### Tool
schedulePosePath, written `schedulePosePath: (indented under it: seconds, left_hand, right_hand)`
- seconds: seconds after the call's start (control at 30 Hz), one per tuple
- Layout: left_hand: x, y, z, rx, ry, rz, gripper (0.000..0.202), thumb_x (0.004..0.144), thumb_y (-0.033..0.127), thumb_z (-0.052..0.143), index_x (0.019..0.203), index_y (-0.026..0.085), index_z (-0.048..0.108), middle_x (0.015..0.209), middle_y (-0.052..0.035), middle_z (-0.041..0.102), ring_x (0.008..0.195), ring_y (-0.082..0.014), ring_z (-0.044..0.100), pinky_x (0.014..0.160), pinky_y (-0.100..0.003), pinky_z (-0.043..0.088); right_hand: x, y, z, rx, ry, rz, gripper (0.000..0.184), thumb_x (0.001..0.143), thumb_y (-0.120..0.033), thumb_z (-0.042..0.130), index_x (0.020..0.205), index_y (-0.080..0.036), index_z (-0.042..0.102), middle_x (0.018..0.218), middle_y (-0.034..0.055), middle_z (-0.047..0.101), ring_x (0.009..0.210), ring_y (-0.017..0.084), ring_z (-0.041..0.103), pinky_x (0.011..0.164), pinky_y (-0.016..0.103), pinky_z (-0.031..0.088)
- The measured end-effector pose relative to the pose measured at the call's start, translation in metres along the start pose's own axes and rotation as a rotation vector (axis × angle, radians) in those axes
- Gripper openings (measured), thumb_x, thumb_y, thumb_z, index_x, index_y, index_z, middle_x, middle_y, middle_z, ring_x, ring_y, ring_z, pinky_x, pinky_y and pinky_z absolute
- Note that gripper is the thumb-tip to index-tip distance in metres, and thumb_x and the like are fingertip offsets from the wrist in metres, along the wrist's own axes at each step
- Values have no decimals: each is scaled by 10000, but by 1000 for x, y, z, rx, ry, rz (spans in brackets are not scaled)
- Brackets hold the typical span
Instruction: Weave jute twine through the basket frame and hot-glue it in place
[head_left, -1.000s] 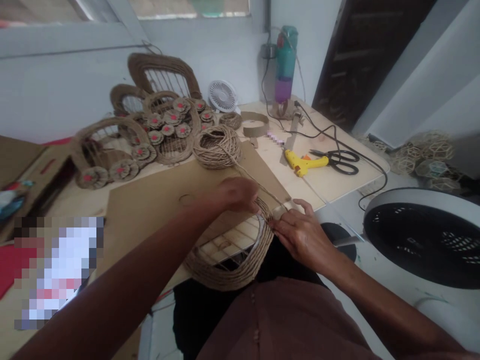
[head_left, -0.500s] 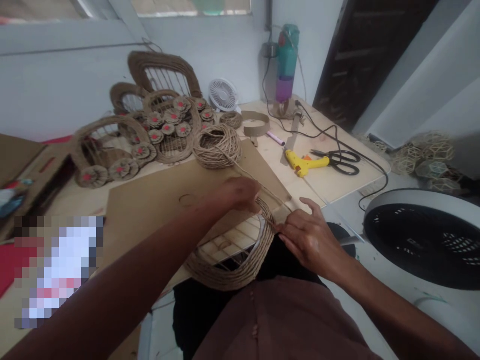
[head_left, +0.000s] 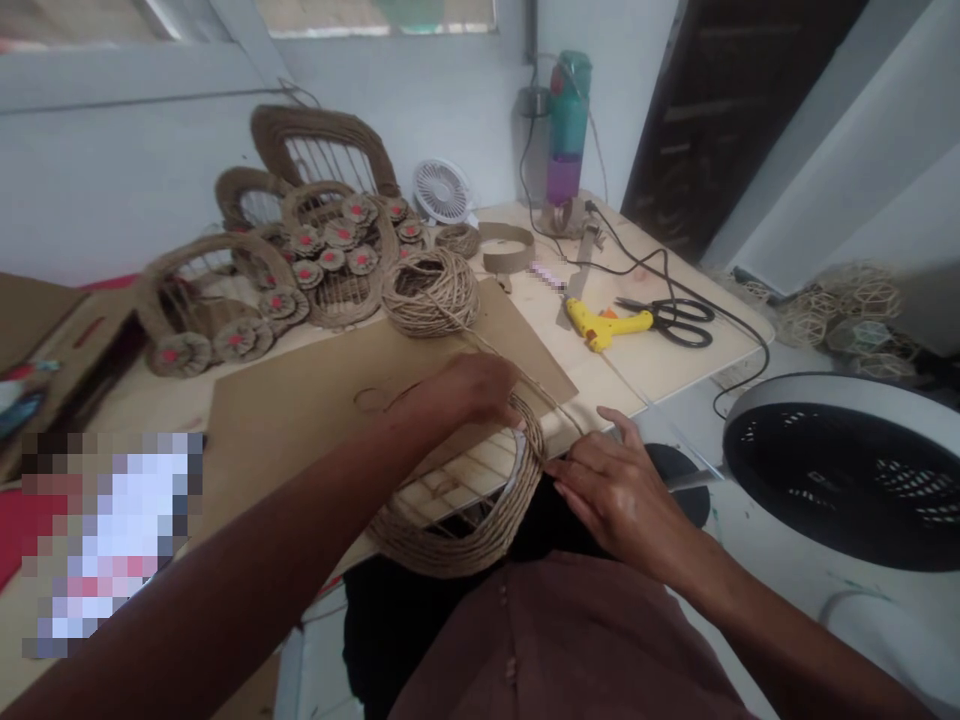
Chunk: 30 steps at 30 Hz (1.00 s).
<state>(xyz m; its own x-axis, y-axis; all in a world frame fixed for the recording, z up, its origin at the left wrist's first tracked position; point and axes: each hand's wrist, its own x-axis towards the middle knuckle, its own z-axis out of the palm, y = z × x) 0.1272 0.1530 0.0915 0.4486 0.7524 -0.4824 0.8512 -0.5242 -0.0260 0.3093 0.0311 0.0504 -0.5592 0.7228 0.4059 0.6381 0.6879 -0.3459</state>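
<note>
An oval frame wrapped in rows of brown twine (head_left: 457,552) rests at the table's front edge, above my lap, with thin cords strung across its opening. My left hand (head_left: 480,390) is closed on its upper rim, fingertips partly hidden. At the rim's right side, my right hand (head_left: 611,490) has its fingers bent round the twine strand (head_left: 551,398), and its fingertips touch the outer row. That strand leads back to a twine ball (head_left: 430,292) on a cardboard sheet (head_left: 300,400).
Twine-covered frames with rosettes (head_left: 330,255) stand at the back left. A yellow glue gun (head_left: 607,322), black scissors (head_left: 682,322), a cardboard ring (head_left: 506,248), a small white fan (head_left: 442,192) and a bottle (head_left: 568,130) are further back. A large round fan (head_left: 840,480) stands right.
My right fingertips have slid slightly down along the rim's outer edge. My left hand keeps its hold, and the whole view has shifted a little.
</note>
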Motion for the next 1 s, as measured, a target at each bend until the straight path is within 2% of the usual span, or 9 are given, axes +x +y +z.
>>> schedulePosePath:
  seconds: [0.13, 0.33, 0.57, 0.73, 1.0]
  left_hand:
    - [-4, -5, 5, -23, 39, 32, 448, 736, 527, 681, 936, 127, 701, 953, -147, 724, 913, -298, 658, 718, -331, 443]
    - [-13, -9, 5, -36, 68, 71, 393, 816, 511, 599, 910, 143, 698, 841, -82, 725, 771, -210, 629, 635, -287, 393]
    - [-14, 6, -1, -7, 48, -12, 414, 759, 481, 684, 947, 112, 698, 986, -164, 722, 949, -297, 654, 741, -330, 451]
    - [-15, 10, -2, 18, 24, -25, 412, 771, 466, 678, 975, 109, 691, 1069, -182, 710, 1038, -338, 639, 806, -362, 466]
    - [-16, -3, 5, 11, 55, 52, 460, 802, 534, 613, 985, 116, 677, 983, -158, 720, 949, -294, 656, 768, -362, 471]
  right_hand:
    - [0, 0, 2, 24, -4, 17, 237, 964, -170, 471, 970, -181, 708, 737, 2, 637, 764, 159, 584, 1074, 453, 257]
    - [-1, 0, 4, 25, 0, 14, 226, 949, -169, 491, 882, -185, 706, 732, 0, 633, 761, 160, 590, 1065, 441, 263]
    - [-1, 1, 3, 42, -36, 44, 239, 959, -172, 474, 916, -192, 708, 749, 3, 652, 795, 165, 613, 1089, 459, 242]
    - [2, 3, 4, 39, -32, 50, 240, 959, -172, 473, 905, -200, 705, 758, 5, 662, 787, 164, 611, 1081, 463, 254]
    - [-1, -2, 6, 64, -2, 33, 223, 952, -163, 485, 914, -192, 703, 750, 1, 644, 785, 159, 605, 1088, 448, 241]
